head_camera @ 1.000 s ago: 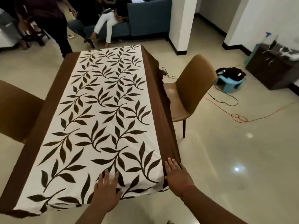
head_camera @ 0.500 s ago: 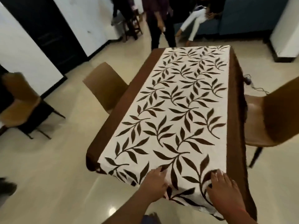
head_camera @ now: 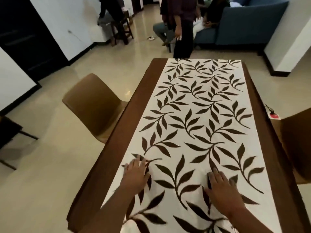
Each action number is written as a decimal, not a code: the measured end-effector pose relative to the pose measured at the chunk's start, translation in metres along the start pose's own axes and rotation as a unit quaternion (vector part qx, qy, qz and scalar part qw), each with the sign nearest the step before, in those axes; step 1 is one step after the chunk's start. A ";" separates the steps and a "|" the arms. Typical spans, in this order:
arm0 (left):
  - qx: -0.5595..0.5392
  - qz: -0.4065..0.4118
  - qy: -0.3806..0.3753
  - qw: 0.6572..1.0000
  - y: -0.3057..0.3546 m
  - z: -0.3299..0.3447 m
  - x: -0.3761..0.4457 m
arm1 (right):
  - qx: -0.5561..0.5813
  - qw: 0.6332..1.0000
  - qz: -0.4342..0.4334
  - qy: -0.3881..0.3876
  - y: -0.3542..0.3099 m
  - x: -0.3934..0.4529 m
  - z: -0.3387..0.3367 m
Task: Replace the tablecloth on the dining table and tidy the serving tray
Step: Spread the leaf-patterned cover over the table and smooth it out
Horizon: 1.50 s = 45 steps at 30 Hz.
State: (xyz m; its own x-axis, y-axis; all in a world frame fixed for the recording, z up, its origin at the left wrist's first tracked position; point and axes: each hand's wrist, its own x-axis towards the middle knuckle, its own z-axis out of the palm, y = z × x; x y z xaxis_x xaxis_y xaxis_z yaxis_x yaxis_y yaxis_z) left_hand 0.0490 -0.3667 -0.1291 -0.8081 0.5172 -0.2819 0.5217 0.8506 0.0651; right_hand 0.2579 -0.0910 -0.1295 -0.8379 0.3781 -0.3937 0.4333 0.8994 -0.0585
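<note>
Both of your hands lie flat and unclenched on the tablecloth (head_camera: 198,125), palms down with the fingers spread, grasping nothing. Your left hand (head_camera: 136,175) presses near the left edge of the white leaf-printed panel, close to where it meets the brown border, while your right hand (head_camera: 222,190) rests on the panel further toward the middle-right, the two well apart. That cloth covers the whole dining table (head_camera: 94,190), its white centre strip with dark leaf sprays running lengthwise away from you and plain brown bands along both long sides, which drape over the edges. One tan chair (head_camera: 94,105) stands just beside the table's left side, and another chair (head_camera: 296,142) sits at the right side, partly cut off by the frame. Beyond the far end a person (head_camera: 183,26) in dark clothes stands on the glossy tiled floor (head_camera: 50,165), with a blue sofa (head_camera: 244,24) behind them.
</note>
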 end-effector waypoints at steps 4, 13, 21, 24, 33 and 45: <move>0.000 0.021 0.018 1.000 -0.039 -0.028 0.112 | -0.012 1.000 0.014 0.014 -0.038 0.108 -0.042; 0.015 0.084 0.058 0.995 -0.080 -0.052 0.328 | -0.012 0.996 0.017 0.086 -0.088 0.331 -0.101; 0.022 0.113 0.123 0.986 -0.083 -0.087 0.488 | 0.007 0.986 0.047 0.158 -0.090 0.489 -0.148; 0.034 0.103 0.119 0.987 -0.093 -0.089 0.530 | 0.019 0.982 0.063 0.176 -0.092 0.526 -0.159; 0.013 0.105 0.122 0.987 -0.105 -0.084 0.554 | -0.007 0.984 0.075 0.164 -0.102 0.581 -0.160; -0.012 0.056 0.111 0.992 -0.133 -0.081 0.532 | -0.011 0.986 0.038 0.161 -0.131 0.574 -0.155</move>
State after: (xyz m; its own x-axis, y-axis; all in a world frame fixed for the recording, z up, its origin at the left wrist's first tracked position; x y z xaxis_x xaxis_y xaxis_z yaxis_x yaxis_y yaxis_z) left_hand -0.4725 -0.1975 -0.2106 -0.7868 0.6149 -0.0530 0.6076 0.7868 0.1085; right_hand -0.3319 0.0423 -0.2056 -0.8672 0.4908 -0.0842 0.4938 0.8694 -0.0183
